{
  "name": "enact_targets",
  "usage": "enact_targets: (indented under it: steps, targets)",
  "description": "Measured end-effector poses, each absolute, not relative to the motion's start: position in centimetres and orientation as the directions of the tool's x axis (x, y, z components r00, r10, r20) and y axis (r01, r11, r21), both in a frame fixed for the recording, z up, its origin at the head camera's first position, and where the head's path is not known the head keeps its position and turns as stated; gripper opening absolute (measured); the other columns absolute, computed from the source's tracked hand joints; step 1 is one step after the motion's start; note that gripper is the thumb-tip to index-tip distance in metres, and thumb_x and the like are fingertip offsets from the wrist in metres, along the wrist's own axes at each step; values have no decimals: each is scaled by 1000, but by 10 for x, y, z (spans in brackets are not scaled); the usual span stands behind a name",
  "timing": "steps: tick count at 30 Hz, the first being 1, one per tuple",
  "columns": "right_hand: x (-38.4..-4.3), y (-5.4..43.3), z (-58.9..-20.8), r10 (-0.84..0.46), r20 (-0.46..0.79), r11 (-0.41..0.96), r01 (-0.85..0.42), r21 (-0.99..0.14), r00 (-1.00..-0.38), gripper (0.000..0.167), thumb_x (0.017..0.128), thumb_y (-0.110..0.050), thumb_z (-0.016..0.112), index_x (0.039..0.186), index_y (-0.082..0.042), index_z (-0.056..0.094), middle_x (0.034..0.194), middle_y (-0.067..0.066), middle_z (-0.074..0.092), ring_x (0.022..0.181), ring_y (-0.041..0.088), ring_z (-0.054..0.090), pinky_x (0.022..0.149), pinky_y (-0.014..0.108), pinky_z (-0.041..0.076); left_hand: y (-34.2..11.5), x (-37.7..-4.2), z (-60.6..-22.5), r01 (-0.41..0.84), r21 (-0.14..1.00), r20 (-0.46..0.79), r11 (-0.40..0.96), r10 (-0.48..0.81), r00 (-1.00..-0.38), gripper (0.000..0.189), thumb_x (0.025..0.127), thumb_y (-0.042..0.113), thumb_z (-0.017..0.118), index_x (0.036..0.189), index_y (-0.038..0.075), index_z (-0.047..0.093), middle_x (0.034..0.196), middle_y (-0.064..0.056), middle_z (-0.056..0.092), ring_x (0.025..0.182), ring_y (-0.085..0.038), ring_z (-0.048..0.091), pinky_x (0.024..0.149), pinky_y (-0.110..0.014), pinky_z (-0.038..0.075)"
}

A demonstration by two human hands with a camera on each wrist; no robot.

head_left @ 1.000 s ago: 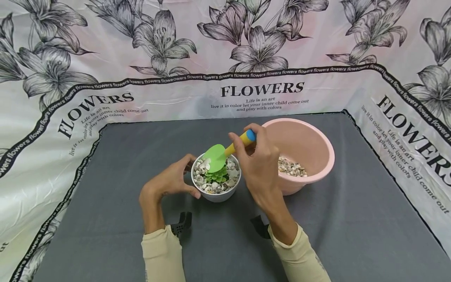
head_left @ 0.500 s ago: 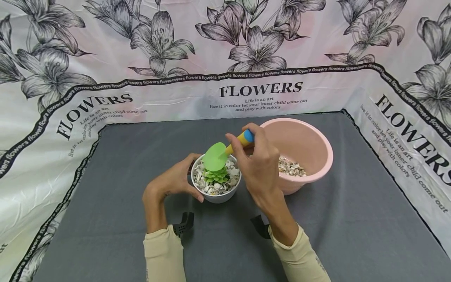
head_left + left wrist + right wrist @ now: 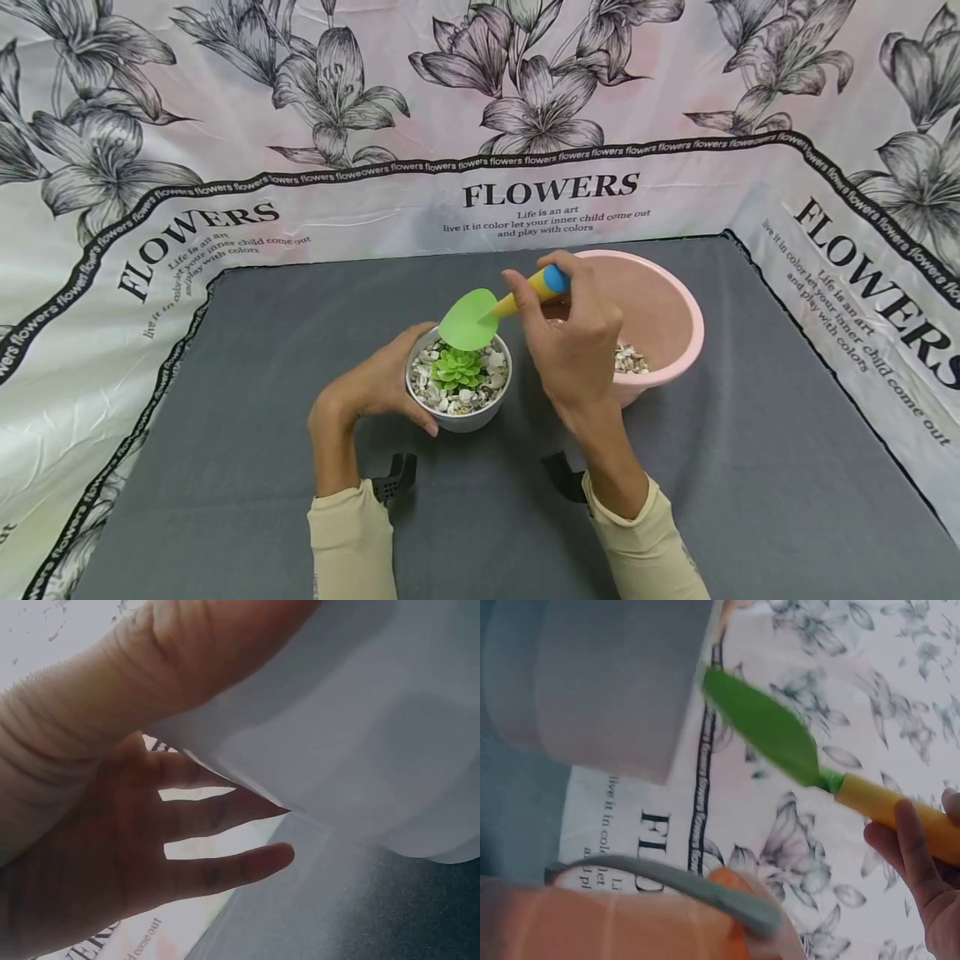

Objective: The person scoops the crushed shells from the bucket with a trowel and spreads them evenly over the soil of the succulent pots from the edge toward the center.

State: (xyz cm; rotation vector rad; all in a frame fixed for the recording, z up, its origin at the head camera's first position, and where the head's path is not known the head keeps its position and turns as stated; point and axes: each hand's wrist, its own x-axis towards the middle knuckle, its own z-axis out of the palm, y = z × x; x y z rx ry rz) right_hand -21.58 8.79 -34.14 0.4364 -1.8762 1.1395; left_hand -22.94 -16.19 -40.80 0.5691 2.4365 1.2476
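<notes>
My left hand (image 3: 382, 379) grips the left side of a small white pot (image 3: 465, 422), thumb at the front and fingers behind. In the left wrist view the thumb and spread fingers lie along the pot wall (image 3: 337, 712). A green succulent (image 3: 456, 369) stands amid pale pebbles (image 3: 495, 372) in the pot. My right hand (image 3: 581, 350) holds a toy trowel by its yellow handle (image 3: 527, 292), which has a blue end. The green blade (image 3: 469, 320) tilts over the pot's back rim. In the right wrist view, the blade (image 3: 769, 724) has no pebbles visible on it.
A pink bowl (image 3: 678, 312) with some pebbles (image 3: 630, 360) in it stands behind and right of my right hand, partly hidden by it. Grey cloth (image 3: 255, 400) covers the table. A flower-printed sheet (image 3: 360, 200) rises at the back and both sides.
The trowel has shifted from over the plant up and right to the back rim, and the succulent shows more fully. My left hand keeps its hold on the pot.
</notes>
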Motion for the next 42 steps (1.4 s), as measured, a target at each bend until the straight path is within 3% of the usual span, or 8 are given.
enact_targets:
  steps: [8, 18, 24, 28, 32, 34, 39, 42]
  targets:
    - [-222, 131, -324, 388, 728, 312, -663, -680, -565, 28, 91, -9, 81, 105, 10, 66, 82, 13, 76, 59, -2, 70, 55, 17, 58, -152, -231, -410, 111, 781, -182, 615, 394, -901, 112, 62, 22, 104, 144, 5, 30, 143, -20, 54, 130, -33, 58, 110, -51, 49]
    - [-224, 188, -316, 614, 579, 170, -627, -761, -537, 21, 89, -10, 83, 102, -6, 67, 79, 0, 69, 59, 9, 71, 51, 20, 58, -154, -225, -401, 159, 765, -151, 624, 414, -898, 121, 67, 30, 101, 157, 2, 24, 158, -22, 41, 146, -38, 46, 119, -59, 41]
    - [-222, 211, -321, 559, 564, 342, -452, -824, -607, 29, 91, -22, 83, 111, -5, 70, 80, -16, 67, 59, -2, 67, 54, 14, 56, -137, -220, -386, 256, 743, -11, 618, 394, -919, 125, 75, 41, 95, 169, 26, 13, 176, -6, 15, 165, -34, 12, 128, -66, 24]
    - [-221, 219, -323, 511, 572, 487, -332, -807, -642, 40, 93, -31, 80, 120, -3, 71, 83, -28, 62, 60, -11, 63, 57, 8, 53, -115, -221, -381, 371, 713, 101, 595, 437, -894, 115, 79, 41, 92, 168, 33, 20, 175, 0, 23, 164, -28, 19, 128, -62, 28]
    - [-221, 223, -324, 450, 587, 569, -291, -769, -672, 37, 94, -29, 79, 120, -3, 71, 88, -10, 70, 63, -15, 61, 61, 4, 51, -92, -222, -378, 467, 653, 169, 597, 485, -858, 103, 83, 45, 88, 166, 29, 29, 171, -2, 32, 160, -26, 31, 126, -57, 36]
    - [-221, 225, -326, 361, 619, 649, -288, -704, -698, 36, 95, -25, 79, 121, -2, 71, 92, 6, 76, 67, -1, 71, 64, 1, 48, -79, -221, -377, 511, 603, 198, 613, 505, -840, 101, 85, 48, 86, 166, 25, 31, 170, -4, 34, 160, -27, 32, 126, -55, 36]
    - [-225, 226, -333, 104, 677, 834, -307, -459, -728, 32, 94, -23, 80, 117, -4, 69, 99, 22, 79, 79, 41, 77, 64, 40, 56, -44, -219, -378, 569, 508, 279, 646, 502, -819, 97, 88, 50, 81, 164, 12, 35, 168, -12, 38, 156, -29, 40, 125, -49, 41]
    - [-228, 224, -338, 50, 664, 878, -284, -385, -746, 29, 93, -26, 80, 114, -8, 70, 98, 20, 79, 77, 43, 76, 60, 63, 51, -28, -216, -381, 566, 493, 297, 660, 484, -823, 93, 91, 49, 78, 165, 13, 34, 171, -15, 33, 156, -29, 41, 123, -47, 43]
